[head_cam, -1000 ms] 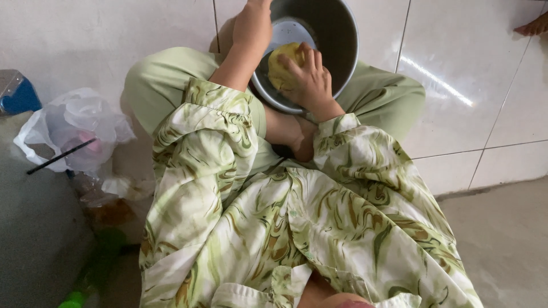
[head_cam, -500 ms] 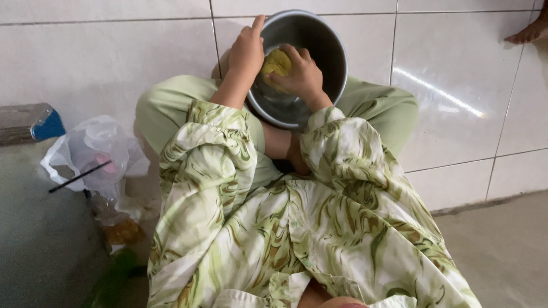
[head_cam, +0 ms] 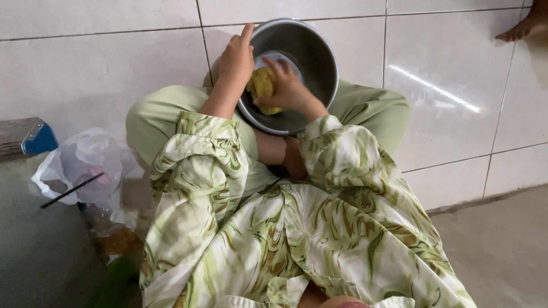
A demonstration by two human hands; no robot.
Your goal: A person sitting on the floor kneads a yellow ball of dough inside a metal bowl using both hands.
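Observation:
A round steel bowl (head_cam: 311, 51) rests tilted on my crossed legs, which are in light green trousers. My left hand (head_cam: 236, 60) grips the bowl's left rim, thumb and fingers over the edge. Inside the bowl my right hand (head_cam: 288, 91) presses on a yellow lump of dough (head_cam: 261, 84), fingers curled around it. Both arms wear loose sleeves with a green and white leaf print.
I sit on a white tiled floor (head_cam: 445, 97). At my left lie a crumpled clear plastic bag (head_cam: 85, 165) with a black stick across it, and a blue and grey box (head_cam: 25, 137). Another person's bare foot (head_cam: 522, 27) shows at the top right corner.
The view has shifted, so bowl and hands sit lower and further right in frame. My right hand has turned the dough inside the bowl; the left hand stays on the rim.

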